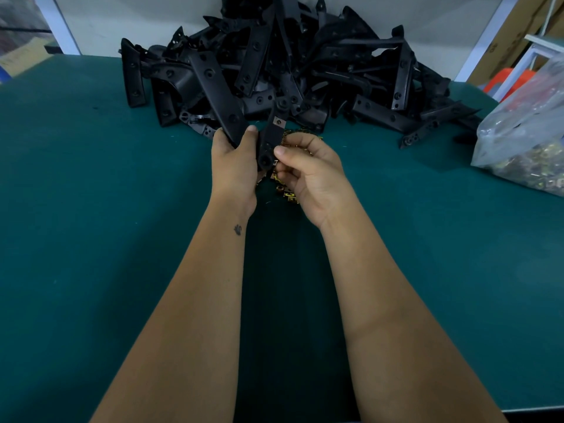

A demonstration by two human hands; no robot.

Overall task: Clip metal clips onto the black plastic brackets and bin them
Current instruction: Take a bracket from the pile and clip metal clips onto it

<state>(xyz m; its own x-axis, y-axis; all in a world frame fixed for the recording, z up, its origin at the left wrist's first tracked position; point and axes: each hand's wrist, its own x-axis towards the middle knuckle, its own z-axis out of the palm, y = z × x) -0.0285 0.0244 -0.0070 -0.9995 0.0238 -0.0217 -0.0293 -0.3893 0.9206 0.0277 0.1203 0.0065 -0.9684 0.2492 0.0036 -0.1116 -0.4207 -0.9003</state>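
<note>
Above the green table (91, 239), the left hand (235, 157) grips a black bracket (268, 138) bearing one metal clip (277, 120). The right hand (308, 166) pinches its lower end over loose clips (288, 193). Behind lies the bracket pile (290, 65).

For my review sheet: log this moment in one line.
left hand grips black bracket | one metal clip fitted | right hand pinches at lower end | bracket pile behind

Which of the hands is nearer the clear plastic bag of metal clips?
Right. The right hand is mid-table, nearer the clear plastic bag of metal clips at the table's right edge; the left hand is farther left.
</note>
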